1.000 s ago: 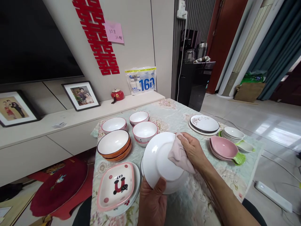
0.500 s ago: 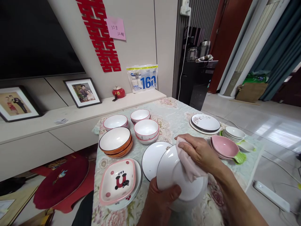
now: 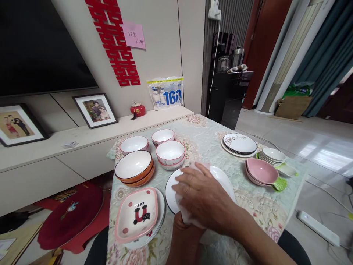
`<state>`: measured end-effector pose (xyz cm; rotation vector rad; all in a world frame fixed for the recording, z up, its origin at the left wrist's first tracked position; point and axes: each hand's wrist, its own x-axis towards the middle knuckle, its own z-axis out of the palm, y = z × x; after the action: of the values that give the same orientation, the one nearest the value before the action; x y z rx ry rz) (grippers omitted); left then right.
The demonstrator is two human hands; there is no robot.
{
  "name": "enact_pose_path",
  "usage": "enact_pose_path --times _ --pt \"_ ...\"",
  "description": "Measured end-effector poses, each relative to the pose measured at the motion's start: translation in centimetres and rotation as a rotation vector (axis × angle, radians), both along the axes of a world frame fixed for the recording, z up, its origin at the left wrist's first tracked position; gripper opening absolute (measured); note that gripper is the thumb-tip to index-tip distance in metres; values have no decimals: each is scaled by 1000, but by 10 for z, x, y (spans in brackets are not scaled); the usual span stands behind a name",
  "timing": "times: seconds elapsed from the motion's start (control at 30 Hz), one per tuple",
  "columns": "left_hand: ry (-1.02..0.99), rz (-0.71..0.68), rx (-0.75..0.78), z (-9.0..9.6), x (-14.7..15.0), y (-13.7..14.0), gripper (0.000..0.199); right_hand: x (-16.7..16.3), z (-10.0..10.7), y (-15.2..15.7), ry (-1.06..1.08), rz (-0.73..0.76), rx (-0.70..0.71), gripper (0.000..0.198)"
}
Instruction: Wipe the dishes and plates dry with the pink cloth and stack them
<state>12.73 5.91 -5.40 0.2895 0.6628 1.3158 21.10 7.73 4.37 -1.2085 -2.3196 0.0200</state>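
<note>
A white plate (image 3: pixel 223 181) is tilted in front of me, mostly covered by my hands. My left hand (image 3: pixel 184 230) grips its near left edge, with the fingers partly hidden under my other hand. Across the plate's face my right hand (image 3: pixel 205 197) presses a pale pink cloth (image 3: pixel 190 218), which shows between and below the fingers. Just left of this, a white dark-rimmed plate (image 3: pixel 171 189) lies on the flowered tablecloth (image 3: pixel 204 129). The square pink-rimmed cat dish (image 3: pixel 132 217) rests on white plates farther left.
Stacked orange bowls (image 3: pixel 135 167) and pink-rimmed bowls (image 3: pixel 170 154) stand at the back left. On the right are a plate stack (image 3: pixel 239 142), small white dishes (image 3: pixel 273 154) and pink leaf-handled bowls (image 3: pixel 261 171). A power strip (image 3: pixel 318 228) lies on the floor.
My right hand and the cloth have swept left and down across the plate, toward my left hand. The plate has turned in my grip, and the view has shifted slightly.
</note>
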Motion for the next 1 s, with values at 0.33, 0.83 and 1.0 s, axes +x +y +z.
enact_pose_path --times 0.33,0.83,1.0 --pt "79 -64 -65 42 -35 1 73 39 -26 18 239 -487 -71 45" --pt "-96 -124 -54 36 -34 1 75 2 -24 8 89 -63 180 35" --pt "-7 -97 -36 38 -35 2 75 24 -21 13 196 -361 250 31"
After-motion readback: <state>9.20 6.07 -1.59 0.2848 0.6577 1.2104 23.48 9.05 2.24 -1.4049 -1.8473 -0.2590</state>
